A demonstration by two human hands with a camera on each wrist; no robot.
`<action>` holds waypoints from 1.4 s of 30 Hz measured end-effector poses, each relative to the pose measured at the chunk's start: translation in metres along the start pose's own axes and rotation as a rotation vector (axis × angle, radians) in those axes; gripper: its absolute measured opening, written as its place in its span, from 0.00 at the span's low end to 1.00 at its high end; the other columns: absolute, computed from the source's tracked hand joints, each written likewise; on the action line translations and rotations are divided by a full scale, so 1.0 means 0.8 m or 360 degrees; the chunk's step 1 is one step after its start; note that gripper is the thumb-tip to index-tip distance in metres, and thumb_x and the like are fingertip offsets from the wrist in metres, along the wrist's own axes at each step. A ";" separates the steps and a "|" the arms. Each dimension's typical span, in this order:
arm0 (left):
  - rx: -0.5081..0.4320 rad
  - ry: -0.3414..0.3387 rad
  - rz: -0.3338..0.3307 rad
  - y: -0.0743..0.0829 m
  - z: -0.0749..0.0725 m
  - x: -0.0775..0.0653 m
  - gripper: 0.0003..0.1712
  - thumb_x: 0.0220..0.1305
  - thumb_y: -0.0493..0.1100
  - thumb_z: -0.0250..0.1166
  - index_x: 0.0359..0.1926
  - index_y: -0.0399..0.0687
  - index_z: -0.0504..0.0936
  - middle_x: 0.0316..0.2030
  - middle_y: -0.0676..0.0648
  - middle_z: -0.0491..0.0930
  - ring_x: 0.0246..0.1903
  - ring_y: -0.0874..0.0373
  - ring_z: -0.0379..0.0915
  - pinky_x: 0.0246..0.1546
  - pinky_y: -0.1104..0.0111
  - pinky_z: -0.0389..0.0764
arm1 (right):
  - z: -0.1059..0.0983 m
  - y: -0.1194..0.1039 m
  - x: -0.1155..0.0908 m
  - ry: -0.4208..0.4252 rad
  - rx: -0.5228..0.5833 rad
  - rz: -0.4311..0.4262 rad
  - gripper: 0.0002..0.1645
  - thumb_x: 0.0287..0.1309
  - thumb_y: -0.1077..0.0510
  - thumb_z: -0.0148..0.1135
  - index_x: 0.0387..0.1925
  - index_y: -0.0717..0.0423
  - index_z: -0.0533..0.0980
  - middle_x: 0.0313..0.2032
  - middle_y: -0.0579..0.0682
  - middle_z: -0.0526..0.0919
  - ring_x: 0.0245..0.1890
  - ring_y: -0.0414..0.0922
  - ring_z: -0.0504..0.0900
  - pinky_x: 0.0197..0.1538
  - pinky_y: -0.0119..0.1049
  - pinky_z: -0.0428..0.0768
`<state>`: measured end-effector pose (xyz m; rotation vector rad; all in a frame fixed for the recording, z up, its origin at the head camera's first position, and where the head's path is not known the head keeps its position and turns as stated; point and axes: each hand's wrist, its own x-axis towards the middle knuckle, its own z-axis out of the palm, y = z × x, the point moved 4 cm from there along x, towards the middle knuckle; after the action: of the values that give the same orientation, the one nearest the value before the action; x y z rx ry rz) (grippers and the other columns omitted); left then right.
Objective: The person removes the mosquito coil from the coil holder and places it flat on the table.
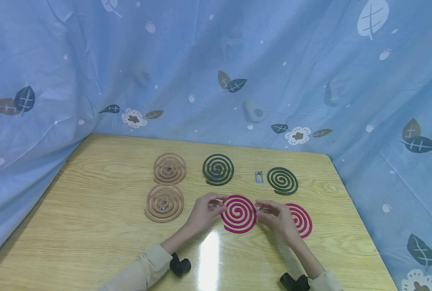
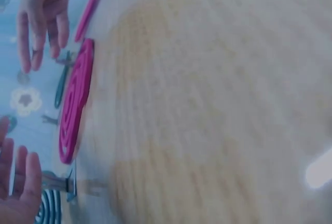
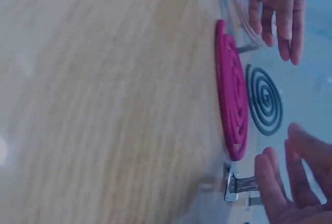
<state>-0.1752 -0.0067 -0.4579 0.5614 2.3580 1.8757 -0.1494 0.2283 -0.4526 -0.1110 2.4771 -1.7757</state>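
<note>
A pink mosquito coil lies between my two hands. At its left edge my left hand hovers with loosely extended fingers, beside a small metal coil stand. My right hand is at the coil's right edge, its fingers spread and slightly bent around another metal stand. Both wrist views show a gap between the fingers and the pink coil. A second pink coil lies partly hidden behind my right hand.
Two brown coils lie at the left, one in front of the other, with metal pieces visible in their centres. A dark green coil lies behind, and another green coil is farther right, beside a metal stand. Blue patterned cloth hangs behind the wooden table.
</note>
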 end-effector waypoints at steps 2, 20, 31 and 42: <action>-0.0083 -0.0004 -0.0023 -0.002 -0.003 0.004 0.19 0.59 0.32 0.67 0.52 0.36 0.80 0.48 0.39 0.80 0.43 0.47 0.78 0.39 0.71 0.84 | 0.000 -0.002 0.004 0.0032 0.0037 -0.0019 0.21 0.55 0.67 0.66 0.52 0.70 0.76 0.49 0.65 0.81 0.42 0.42 0.82 0.44 0.32 0.84; -0.0159 0.0095 0.0009 -0.008 -0.030 0.047 0.22 0.59 0.33 0.67 0.56 0.36 0.78 0.51 0.39 0.79 0.48 0.45 0.76 0.49 0.68 0.82 | 0.021 -0.025 0.051 -0.0017 0.0108 -0.0261 0.21 0.57 0.65 0.65 0.53 0.68 0.76 0.53 0.65 0.78 0.47 0.52 0.81 0.50 0.27 0.80; -0.0246 0.0205 0.0059 -0.018 -0.051 0.078 0.24 0.61 0.30 0.64 0.58 0.30 0.73 0.57 0.35 0.74 0.56 0.42 0.71 0.57 0.59 0.76 | 0.029 -0.032 0.088 -0.0131 0.0134 -0.0218 0.23 0.59 0.65 0.63 0.56 0.69 0.73 0.58 0.62 0.75 0.54 0.58 0.77 0.53 0.31 0.80; -0.0183 0.0446 -0.0113 -0.031 -0.074 0.095 0.24 0.58 0.29 0.66 0.57 0.31 0.75 0.58 0.36 0.74 0.60 0.44 0.69 0.61 0.62 0.72 | 0.035 -0.020 0.124 -0.0246 0.0212 -0.0170 0.26 0.60 0.65 0.62 0.59 0.69 0.70 0.62 0.63 0.71 0.58 0.61 0.72 0.56 0.36 0.79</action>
<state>-0.2681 -0.0410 -0.4542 0.2128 2.3702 2.1637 -0.2442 0.1856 -0.4492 -0.3626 2.2793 -1.8884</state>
